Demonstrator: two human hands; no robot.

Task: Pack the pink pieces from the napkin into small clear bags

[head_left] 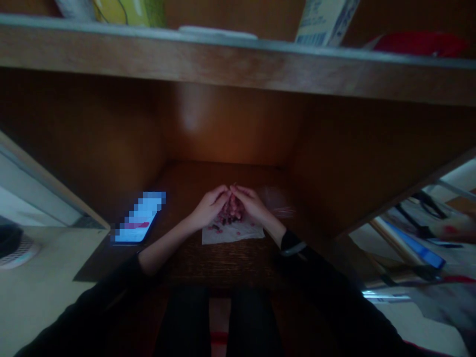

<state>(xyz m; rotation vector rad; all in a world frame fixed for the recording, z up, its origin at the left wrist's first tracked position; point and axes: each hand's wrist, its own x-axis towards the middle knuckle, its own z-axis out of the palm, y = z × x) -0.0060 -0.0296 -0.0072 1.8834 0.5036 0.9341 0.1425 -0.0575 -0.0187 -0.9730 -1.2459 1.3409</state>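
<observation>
My left hand [211,206] and my right hand [250,202] meet over a white paper sheet [232,235] on the dark wooden desk. Thumb and fingers of each are pinched together, fingertips almost touching. Whatever small thing is between them is too blurred to name. Just beneath, a heap of reddish-pink and dark bits [232,210], possibly dried petals or buds, lies on the sheet, partly covered by my fingers. A few loose bits are scattered towards the sheet's front edge.
A phone [139,220] with a lit screen lies on the left. Clear plastic wrapping [280,203] rests right of my right hand. Wooden walls enclose the desk at the sides and back. A shelf [230,64] above carries a carton [323,22] and a red item [420,43].
</observation>
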